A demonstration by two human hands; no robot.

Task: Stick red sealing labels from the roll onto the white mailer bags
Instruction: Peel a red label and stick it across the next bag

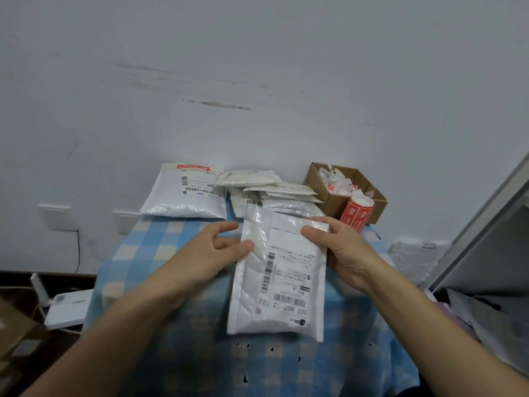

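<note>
Checked cloth covers the counter (148,253). Over it, the right hand (343,253) grips a white mailer bag (286,282) near its top corner. The left hand (200,253) is loose, thumb touching the bag's edge. The label roll (356,213) stands behind.

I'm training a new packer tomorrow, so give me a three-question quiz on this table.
1. True or false: the back-left bag bears a red label along its far edge.
2. Where is the label roll? A) beside the cardboard box B) on the floor C) in a drawer
3. Fill in: the right hand grips the held mailer bag's far ____ corner.
Key: 1 true; 2 A; 3 right.
</note>
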